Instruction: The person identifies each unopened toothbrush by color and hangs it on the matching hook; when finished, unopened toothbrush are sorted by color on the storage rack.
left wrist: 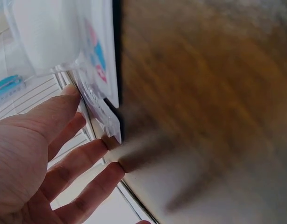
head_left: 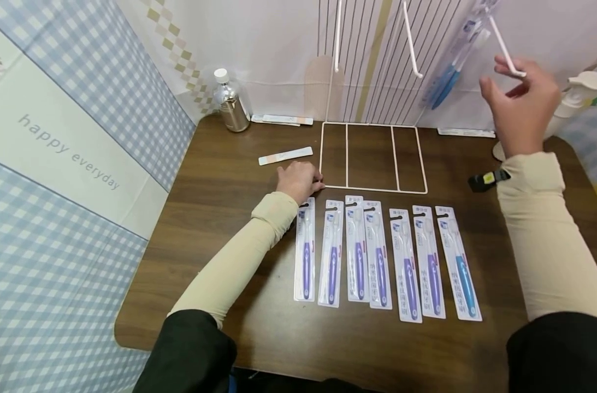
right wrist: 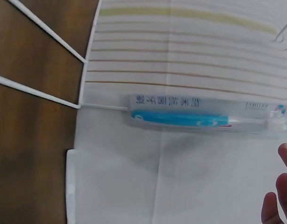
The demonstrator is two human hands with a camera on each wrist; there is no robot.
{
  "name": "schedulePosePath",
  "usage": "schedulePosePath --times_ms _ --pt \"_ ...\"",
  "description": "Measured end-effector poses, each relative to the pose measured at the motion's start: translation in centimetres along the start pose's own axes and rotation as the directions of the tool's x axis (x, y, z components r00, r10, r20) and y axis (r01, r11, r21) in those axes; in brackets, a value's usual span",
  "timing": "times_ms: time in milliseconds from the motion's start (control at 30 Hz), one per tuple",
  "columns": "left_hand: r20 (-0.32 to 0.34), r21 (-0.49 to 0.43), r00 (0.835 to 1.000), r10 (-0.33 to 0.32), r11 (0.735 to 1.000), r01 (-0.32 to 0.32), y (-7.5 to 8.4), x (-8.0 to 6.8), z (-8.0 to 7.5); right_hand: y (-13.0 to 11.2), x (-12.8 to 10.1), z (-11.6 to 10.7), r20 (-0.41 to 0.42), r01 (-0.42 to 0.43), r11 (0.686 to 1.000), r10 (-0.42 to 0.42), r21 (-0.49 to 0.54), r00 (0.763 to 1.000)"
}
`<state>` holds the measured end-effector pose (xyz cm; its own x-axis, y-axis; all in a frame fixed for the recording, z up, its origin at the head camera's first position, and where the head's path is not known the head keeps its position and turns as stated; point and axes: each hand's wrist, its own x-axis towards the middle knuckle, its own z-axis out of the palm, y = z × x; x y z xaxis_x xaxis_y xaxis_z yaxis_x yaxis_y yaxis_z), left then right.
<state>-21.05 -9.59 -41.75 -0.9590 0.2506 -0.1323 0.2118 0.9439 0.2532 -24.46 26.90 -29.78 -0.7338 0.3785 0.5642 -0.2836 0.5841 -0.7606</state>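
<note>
My right hand, upper right, fingers pinching peg; left hand relaxed by rack base. Best: steady rack while pack slides on.

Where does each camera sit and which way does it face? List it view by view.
Head: above the table, looking forward and down at boxed toothbrushes and the wire rack; both sleeved arms, left hand and right hand show.
Left wrist: low by the tabletop, facing a toothbrush pack; palm and fingers show.
Right wrist: raised, facing the hanging blue toothbrush; only fingertips show.
Shared: head and right wrist both show rack and hanging toothbrush.
</note>
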Motion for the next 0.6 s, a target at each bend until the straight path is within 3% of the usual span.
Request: schedulePosePath --times_ms 100,200,267,333,433,600 --pt "-0.002 0.002 1.0 0.001 1.0 -0.001 0.0 -0.1 0.1 1.3 -2.7 -1.7 0.046 0.094 0.995 -0.093 -0.032 0.995" --pt "-0.01 -0.006 1.0 0.007 1.0 -0.007 0.1 -0.1 0.3 3.4 -5.7 -3.5 0.143 0.207 0.977 -0.197 -0.052 0.97" --pt "-0.018 -0.014 1.0 0.015 1.0 -0.015 0.0 -0.1 0.3 4.9 -7.8 -4.7 0.219 0.244 0.966 -0.221 -0.082 0.95" --pt "-0.026 -0.02 0.999 0.021 1.0 -0.021 0.0 -0.1 0.4 6.3 -9.9 -5.8 0.304 0.25 0.962 -0.206 -0.111 0.93" --pt "-0.033 -0.022 0.999 0.021 1.0 -0.022 -0.2 -0.1 0.3 7.8 -12.6 -7.3 0.435 0.206 0.964 -0.116 -0.166 0.893" --pt "-0.034 -0.028 0.999 0.024 0.999 -0.025 -0.2 0.1 0.3 9.3 -15.5 -9.3 0.616 0.129 0.95 0.078 -0.284 0.784"
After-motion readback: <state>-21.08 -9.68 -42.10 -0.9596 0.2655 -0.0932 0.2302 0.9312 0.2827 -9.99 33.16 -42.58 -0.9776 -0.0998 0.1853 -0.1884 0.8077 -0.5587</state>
